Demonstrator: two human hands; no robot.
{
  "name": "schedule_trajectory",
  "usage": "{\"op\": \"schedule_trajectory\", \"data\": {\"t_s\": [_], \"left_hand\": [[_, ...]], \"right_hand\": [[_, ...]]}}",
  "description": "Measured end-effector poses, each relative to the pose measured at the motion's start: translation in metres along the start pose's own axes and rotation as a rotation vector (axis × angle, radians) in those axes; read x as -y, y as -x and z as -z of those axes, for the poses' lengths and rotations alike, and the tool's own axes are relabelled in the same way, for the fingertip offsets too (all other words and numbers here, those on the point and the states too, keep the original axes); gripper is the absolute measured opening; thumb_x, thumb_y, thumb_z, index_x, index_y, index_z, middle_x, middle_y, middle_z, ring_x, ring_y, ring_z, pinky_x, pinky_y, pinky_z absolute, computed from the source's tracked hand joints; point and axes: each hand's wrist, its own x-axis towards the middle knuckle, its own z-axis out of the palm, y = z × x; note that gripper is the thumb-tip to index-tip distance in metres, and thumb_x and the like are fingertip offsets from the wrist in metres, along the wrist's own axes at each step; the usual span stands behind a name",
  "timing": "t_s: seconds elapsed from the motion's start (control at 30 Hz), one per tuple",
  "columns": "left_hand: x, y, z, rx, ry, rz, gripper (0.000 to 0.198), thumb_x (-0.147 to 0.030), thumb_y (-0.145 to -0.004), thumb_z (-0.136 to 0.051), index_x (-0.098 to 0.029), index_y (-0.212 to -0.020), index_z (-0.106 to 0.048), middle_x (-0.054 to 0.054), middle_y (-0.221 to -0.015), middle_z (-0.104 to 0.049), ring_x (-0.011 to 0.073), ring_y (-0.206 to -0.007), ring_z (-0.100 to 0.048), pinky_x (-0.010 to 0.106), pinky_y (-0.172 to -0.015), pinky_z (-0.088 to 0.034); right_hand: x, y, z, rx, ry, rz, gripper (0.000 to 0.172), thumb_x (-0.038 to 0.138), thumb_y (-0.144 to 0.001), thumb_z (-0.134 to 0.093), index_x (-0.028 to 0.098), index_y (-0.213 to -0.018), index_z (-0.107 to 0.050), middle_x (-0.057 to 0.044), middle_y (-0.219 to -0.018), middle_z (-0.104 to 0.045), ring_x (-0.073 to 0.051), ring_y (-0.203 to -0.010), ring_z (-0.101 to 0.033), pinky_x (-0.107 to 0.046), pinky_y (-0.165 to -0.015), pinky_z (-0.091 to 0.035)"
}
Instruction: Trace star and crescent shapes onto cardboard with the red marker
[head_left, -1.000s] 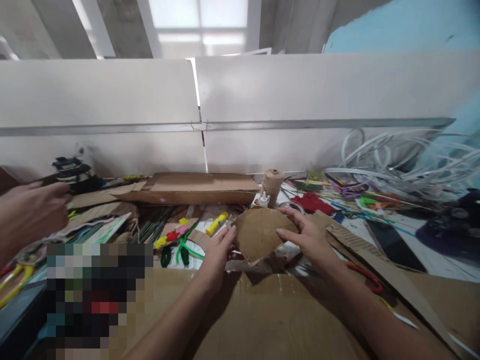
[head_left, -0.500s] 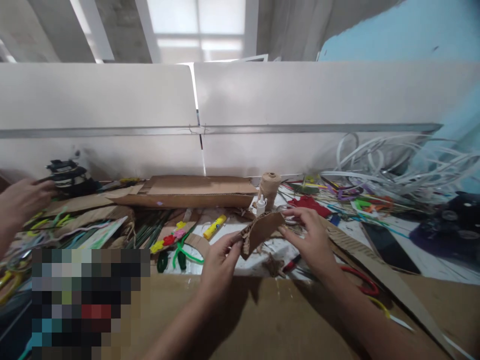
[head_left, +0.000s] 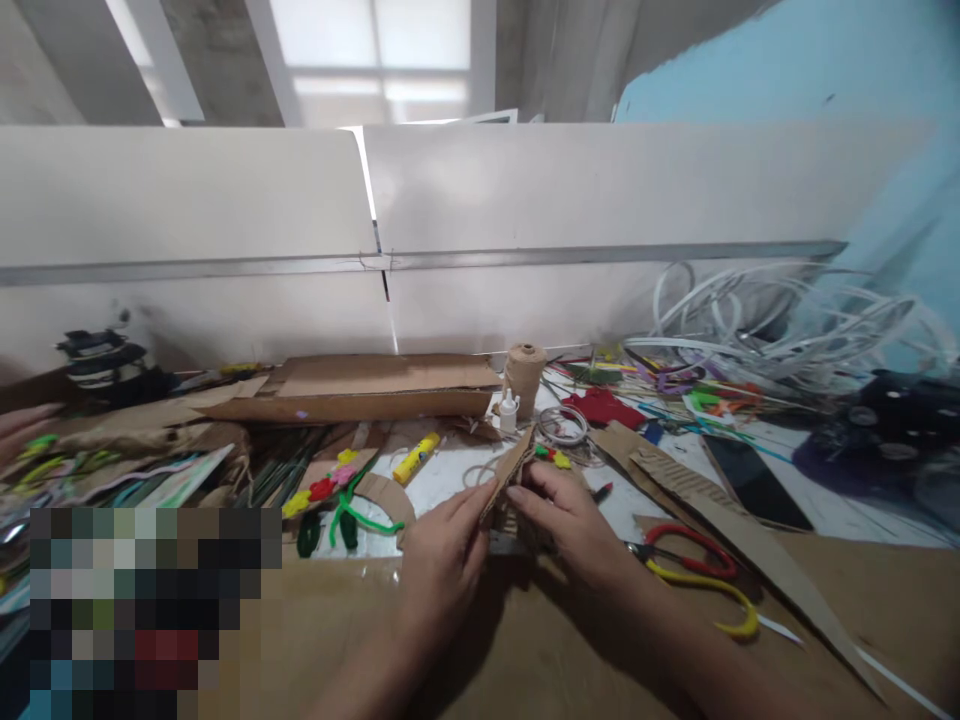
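Observation:
Between my hands is a small piece of corrugated cardboard (head_left: pixel 511 468), tilted up with its edge toward me. My left hand (head_left: pixel 446 535) grips its left side, fingers closed along it. My right hand (head_left: pixel 566 510) is closed on its right side, with the thumb near the torn inner layer; part of the piece is hidden by the fingers. Just beyond stand a white glue bottle (head_left: pixel 508 411) and a spool of brown twine (head_left: pixel 526 380). Scissors with red and yellow handles (head_left: pixel 694 570) lie right of my right wrist.
A yellow glue stick (head_left: pixel 416 457), pipe-cleaner flowers (head_left: pixel 322 488) and a long cardboard box piece (head_left: pixel 360 388) lie ahead to the left. At right are a cardboard strip (head_left: pixel 720 525), a phone (head_left: pixel 754 480) and coiled white strips (head_left: pixel 750 310). Another person's hand (head_left: pixel 26 425) shows at far left.
The cardboard piece has turned from broad face to edge-on, and my right hand has moved inward onto it. The other person's hand has drawn back left. The view has shifted slightly right.

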Motion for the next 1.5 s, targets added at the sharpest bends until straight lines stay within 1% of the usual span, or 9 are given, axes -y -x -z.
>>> {"op": "schedule_trajectory", "data": {"t_s": [0.1,0.23,0.43,0.53,0.7,0.93,1.23,1.37,1.5], "left_hand": [[-0.005,-0.003,0.003,0.044,-0.030,0.022,0.046,-0.010,-0.100,-0.050,-0.021,-0.141,-0.069,0.011,-0.131,-0.080,0.0246,-0.116,-0.079,0.038,-0.099,-0.064],[-0.017,-0.009,0.009,0.141,-0.047,0.155,0.040,-0.022,-0.100,-0.055,-0.021,-0.138,-0.069,0.011,-0.128,-0.081,0.0287,-0.113,-0.079,0.045,-0.098,-0.064],[-0.022,-0.013,0.014,0.205,-0.060,0.270,0.048,-0.035,-0.106,-0.050,-0.015,-0.146,-0.064,0.015,-0.139,-0.076,0.0332,-0.125,-0.074,0.053,-0.108,-0.059],[-0.023,-0.012,0.011,0.238,-0.107,0.264,0.050,-0.033,-0.108,-0.042,-0.014,-0.150,-0.063,0.016,-0.139,-0.076,0.0342,-0.123,-0.075,0.053,-0.107,-0.059],[-0.027,-0.012,0.005,0.260,-0.171,0.234,0.052,-0.026,-0.108,-0.037,-0.014,-0.154,-0.059,0.016,-0.137,-0.077,0.0332,-0.114,-0.079,0.046,-0.095,-0.064],[-0.029,-0.011,0.005,0.271,-0.194,0.310,0.047,-0.027,-0.111,-0.037,-0.019,-0.148,-0.064,0.012,-0.118,-0.084,0.0288,-0.101,-0.081,0.037,-0.087,-0.061],[-0.029,-0.011,0.003,0.291,-0.243,0.338,0.050,-0.026,-0.107,-0.037,-0.014,-0.147,-0.066,0.018,-0.112,-0.084,0.0371,-0.097,-0.082,0.045,-0.083,-0.062],[-0.026,-0.004,-0.001,0.285,-0.286,0.282,0.051,-0.025,-0.108,-0.038,-0.015,-0.151,-0.062,0.016,-0.111,-0.084,0.0340,-0.095,-0.082,0.042,-0.082,-0.063],[-0.025,0.000,-0.010,0.299,-0.359,0.193,0.050,-0.023,-0.106,-0.043,-0.012,-0.152,-0.059,0.018,-0.113,-0.084,0.0330,-0.093,-0.083,0.041,-0.079,-0.064]], "right_hand": [[-0.004,0.000,0.000,-0.016,0.053,0.019,0.024,0.043,-0.101,-0.061,0.023,-0.095,-0.073,-0.006,-0.097,-0.075,-0.027,-0.092,-0.066,-0.040,-0.085,-0.050],[-0.005,0.002,-0.005,-0.029,0.128,0.042,0.023,0.035,-0.101,-0.057,0.023,-0.083,-0.066,-0.003,-0.084,-0.066,-0.024,-0.081,-0.058,-0.037,-0.075,-0.044],[0.005,0.012,-0.017,0.075,0.253,0.183,0.016,0.022,-0.101,-0.052,0.022,-0.094,-0.067,-0.005,-0.100,-0.069,-0.024,-0.094,-0.062,-0.036,-0.086,-0.045],[0.004,0.014,-0.019,0.078,0.306,0.212,0.017,0.021,-0.103,-0.049,0.022,-0.098,-0.065,-0.005,-0.100,-0.068,-0.024,-0.094,-0.062,-0.035,-0.086,-0.046],[0.000,0.014,-0.019,0.071,0.270,0.208,0.016,0.021,-0.102,-0.049,0.023,-0.094,-0.062,-0.003,-0.098,-0.067,-0.022,-0.091,-0.061,-0.033,-0.084,-0.045],[-0.003,0.013,-0.020,0.032,0.177,0.145,0.015,0.026,-0.098,-0.054,0.024,-0.083,-0.058,-0.002,-0.089,-0.064,-0.022,-0.083,-0.057,-0.034,-0.077,-0.042],[0.002,0.013,-0.017,0.049,0.164,0.125,0.017,0.030,-0.099,-0.053,0.024,-0.084,-0.059,-0.002,-0.087,-0.063,-0.023,-0.082,-0.057,-0.035,-0.076,-0.044],[0.007,0.012,-0.014,0.008,0.295,0.162,0.019,0.038,-0.100,-0.055,0.023,-0.090,-0.060,-0.003,-0.088,-0.065,-0.022,-0.079,-0.057,-0.034,-0.071,-0.042],[0.011,0.014,-0.012,-0.084,0.462,0.206,0.016,0.031,-0.096,-0.051,0.024,-0.082,-0.053,-0.003,-0.080,-0.063,-0.022,-0.072,-0.055,-0.034,-0.067,-0.039]]}}
